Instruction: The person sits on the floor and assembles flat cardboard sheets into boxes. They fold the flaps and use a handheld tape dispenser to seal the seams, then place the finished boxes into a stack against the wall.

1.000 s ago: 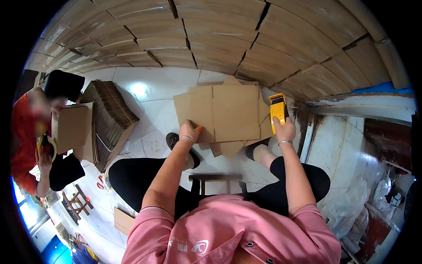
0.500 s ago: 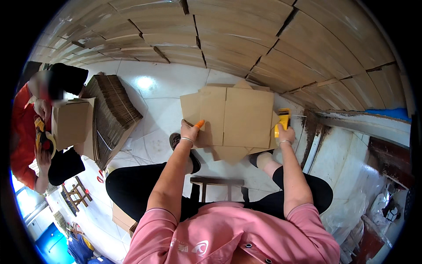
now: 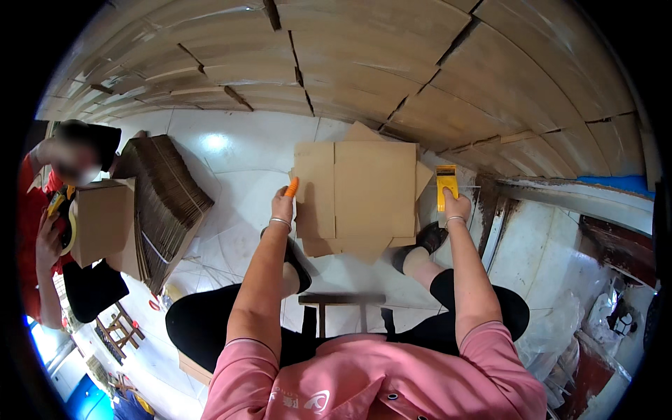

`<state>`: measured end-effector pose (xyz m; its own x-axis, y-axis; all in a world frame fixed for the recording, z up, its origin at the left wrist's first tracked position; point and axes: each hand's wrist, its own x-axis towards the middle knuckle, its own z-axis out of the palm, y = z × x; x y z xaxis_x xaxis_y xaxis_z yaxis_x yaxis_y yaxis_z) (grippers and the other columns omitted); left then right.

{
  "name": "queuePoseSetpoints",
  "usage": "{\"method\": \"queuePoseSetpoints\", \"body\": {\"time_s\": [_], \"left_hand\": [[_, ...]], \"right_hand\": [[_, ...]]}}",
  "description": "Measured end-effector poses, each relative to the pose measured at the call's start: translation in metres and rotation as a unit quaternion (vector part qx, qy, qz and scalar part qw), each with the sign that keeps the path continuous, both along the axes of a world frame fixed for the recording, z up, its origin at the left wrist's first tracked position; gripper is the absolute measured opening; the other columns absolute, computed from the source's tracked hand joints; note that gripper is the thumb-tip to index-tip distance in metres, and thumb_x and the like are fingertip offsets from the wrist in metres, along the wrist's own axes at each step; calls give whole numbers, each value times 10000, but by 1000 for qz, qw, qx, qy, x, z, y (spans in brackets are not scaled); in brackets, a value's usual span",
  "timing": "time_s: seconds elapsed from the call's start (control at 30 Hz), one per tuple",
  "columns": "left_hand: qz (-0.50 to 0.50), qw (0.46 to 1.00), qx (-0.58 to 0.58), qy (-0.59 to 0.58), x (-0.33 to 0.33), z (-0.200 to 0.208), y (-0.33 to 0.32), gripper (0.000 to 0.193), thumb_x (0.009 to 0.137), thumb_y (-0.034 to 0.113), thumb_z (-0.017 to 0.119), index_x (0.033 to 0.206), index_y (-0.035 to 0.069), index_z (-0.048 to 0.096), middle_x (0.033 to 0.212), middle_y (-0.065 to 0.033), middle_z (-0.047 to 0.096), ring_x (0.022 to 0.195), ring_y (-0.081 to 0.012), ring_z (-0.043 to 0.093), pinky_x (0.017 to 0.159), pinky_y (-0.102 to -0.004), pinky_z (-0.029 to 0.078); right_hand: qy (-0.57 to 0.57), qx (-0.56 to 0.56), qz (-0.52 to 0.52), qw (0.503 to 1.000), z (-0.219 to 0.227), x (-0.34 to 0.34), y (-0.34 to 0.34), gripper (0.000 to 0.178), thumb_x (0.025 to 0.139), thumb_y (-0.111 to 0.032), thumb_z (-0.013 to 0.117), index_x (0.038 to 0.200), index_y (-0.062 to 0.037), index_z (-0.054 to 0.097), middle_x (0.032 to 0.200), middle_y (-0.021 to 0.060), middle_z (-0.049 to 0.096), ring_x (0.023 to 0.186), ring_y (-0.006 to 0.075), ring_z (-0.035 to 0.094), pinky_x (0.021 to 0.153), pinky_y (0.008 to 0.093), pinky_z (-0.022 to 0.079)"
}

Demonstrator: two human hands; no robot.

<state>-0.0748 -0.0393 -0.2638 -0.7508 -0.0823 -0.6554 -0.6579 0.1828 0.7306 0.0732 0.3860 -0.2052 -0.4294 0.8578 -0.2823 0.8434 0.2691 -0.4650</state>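
- Holding a flattened cardboard box (image 3: 364, 196) upright above the floor, between both knees.
- Left hand (image 3: 283, 208) pinching its left edge; right hand (image 3: 455, 208) wrapped around a yellow tape dispenser (image 3: 446, 183).
- Probably mid-assembly; calls next for squaring flaps before taping.

Cardboard box (image 3: 364, 192): brown, folded flat, flaps spread open, held up in front of the knees above the white tiled floor (image 3: 231, 161), left edge gripped.
Tape dispenser (image 3: 446, 183): yellow (handle hidden in the grip), upright, just beside the box's right edge.
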Motion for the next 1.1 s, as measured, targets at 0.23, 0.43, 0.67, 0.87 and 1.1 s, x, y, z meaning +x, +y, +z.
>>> {"method": "queuePoseSetpoints", "body": {"time_s": [0.23,0.43,0.67,0.87,1.1], "left_hand": [[-266,807,-264,457,-86,69,90,516,822,403,616,1119,-18,590,1110,-196,602,1036,-344,559,872,-412,437],[-529,840,-109,-59,-153,57,164,762,831,665,447,1119,-21,612,1097,-216,618,1054,-351,574,870,-405,445],[-631,754,-175,-58,-132,51,181,988,654,869,429,1137,32,639,1177,-185,608,1092,-327,570,918,-379,437],[-586,771,-246,-22,-83,64,140,923,687,817,468,1178,47,609,1152,-192,615,1093,-321,572,923,-376,442],[-132,971,-158,120,-19,103,37,577,736,336,737,1194,27,571,1205,-197,572,1098,-316,555,902,-382,455]], "right_hand": [[198,-142,-191,951,-32,0,-24,465,793,-408,704,830,54,669,754,86,653,648,167,604,613,311,473],[154,-225,-104,956,-16,-15,-36,436,812,-378,701,899,47,651,790,66,640,662,149,580,613,296,458],[116,-226,-152,955,-19,11,-60,318,851,-268,608,878,48,627,791,54,609,678,146,549,640,292,443],[111,-191,-90,971,-23,47,-92,360,842,-290,623,819,69,629,754,68,615,678,158,559,644,309,450],[178,-107,-97,973,14,57,-76,433,807,-386,698,864,42,676,743,59,641,616,137,584,569,293,473]]}}
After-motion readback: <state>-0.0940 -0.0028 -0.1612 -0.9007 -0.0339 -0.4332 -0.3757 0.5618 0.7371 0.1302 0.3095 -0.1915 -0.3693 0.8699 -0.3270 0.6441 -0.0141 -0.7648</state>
